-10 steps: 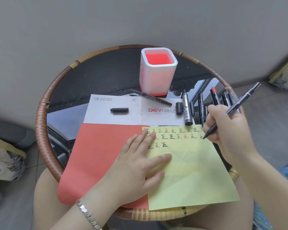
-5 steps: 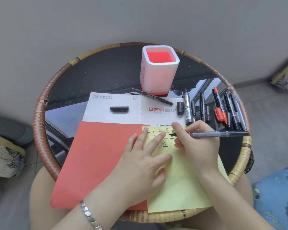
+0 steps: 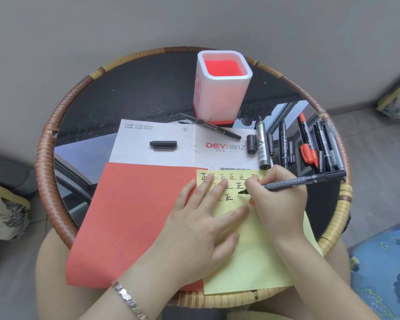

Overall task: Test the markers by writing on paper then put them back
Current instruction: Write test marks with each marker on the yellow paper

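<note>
My right hand pinches a black marker labelled DOUBLE-MARKER, its tip resting on the yellow paper just right of the written characters. My left hand lies flat with spread fingers on the yellow paper and the red sheet, holding them down. The white pen holder with a red inside stands at the back of the table. Several uncapped markers lie in a row at the right. One thin black marker rests in front of the holder.
A white printed sheet lies under the coloured papers, with a black cap on it and another cap beside a thick marker. The round glass table has a woven rattan rim. A blue patterned cushion sits at the right.
My right hand swung the marker from upright at the paper's right edge to lying nearly level, and brought its tip down and left onto the third row of characters. My left hand stayed put.
</note>
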{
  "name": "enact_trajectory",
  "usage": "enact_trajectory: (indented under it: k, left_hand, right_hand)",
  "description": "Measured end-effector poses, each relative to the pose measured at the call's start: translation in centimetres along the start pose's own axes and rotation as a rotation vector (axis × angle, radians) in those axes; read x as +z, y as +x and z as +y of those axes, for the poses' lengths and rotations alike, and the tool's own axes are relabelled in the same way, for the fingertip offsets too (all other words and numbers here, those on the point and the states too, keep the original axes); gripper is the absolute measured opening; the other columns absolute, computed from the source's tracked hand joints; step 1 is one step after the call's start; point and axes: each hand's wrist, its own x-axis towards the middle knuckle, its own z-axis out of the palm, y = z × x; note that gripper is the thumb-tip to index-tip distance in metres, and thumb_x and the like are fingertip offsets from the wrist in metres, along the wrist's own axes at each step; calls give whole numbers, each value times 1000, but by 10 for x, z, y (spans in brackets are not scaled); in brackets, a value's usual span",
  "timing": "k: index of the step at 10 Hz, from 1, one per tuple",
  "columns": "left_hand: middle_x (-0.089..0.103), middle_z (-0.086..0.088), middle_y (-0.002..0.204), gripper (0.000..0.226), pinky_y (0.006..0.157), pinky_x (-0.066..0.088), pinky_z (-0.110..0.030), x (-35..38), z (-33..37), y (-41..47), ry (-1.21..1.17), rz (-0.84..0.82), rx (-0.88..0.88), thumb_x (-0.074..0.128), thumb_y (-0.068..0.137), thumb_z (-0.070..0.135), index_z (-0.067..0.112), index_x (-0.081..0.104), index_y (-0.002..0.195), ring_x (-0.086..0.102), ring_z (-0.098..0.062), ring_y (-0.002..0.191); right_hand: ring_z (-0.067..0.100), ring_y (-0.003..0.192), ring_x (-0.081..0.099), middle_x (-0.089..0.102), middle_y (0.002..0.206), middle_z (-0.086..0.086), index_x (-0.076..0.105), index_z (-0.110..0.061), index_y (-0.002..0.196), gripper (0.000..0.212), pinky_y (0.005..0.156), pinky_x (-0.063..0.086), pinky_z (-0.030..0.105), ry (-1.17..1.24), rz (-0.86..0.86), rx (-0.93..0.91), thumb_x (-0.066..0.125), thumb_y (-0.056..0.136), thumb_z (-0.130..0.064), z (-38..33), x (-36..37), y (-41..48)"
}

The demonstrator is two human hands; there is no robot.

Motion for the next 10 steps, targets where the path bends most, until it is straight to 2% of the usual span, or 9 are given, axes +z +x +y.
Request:
enact_trajectory:
  k: [1,3,5,8,10]
  left_hand:
    - [48,-11,139,44,104,20,-46,0,0,0,0,-12,-5,39,83,46,40,54,123,38,-33,132]
    - [48,-12,139,44,104,20,-46,-1,0,0,-9,-25,-12,39,83,46,41,53,124,38,-33,133]
    - [48,-12,139,44,104,20,-47,-2,1,1,-7,-36,-15,39,83,46,40,54,124,38,-33,133]
    - [49,-13,138,43,103,20,-46,-2,1,1,-7,-33,-18,39,82,46,39,57,121,39,-34,132]
    - [49,-13,138,43,103,20,-46,-2,1,1,-8,-31,-14,39,82,46,39,56,121,39,-34,132]
  right_hand:
    - [41,54,58,48,46,20,40,-12,52,22,55,48,44,-3,-11,3,58,63,-17,0,0,0]
    - [41,54,59,45,43,9,41,-16,49,23,54,49,46,-20,-26,-3,59,63,-19,2,1,1]
    - [40,54,59,42,42,6,40,-15,51,22,54,49,46,-42,-32,-23,58,63,-19,4,2,2]
    - [41,56,59,44,45,10,40,-14,51,22,58,47,45,-34,6,-27,58,63,-17,7,1,3]
    - [39,51,54,43,44,18,39,-9,53,19,52,44,41,-46,-8,-45,56,59,-14,4,0,1]
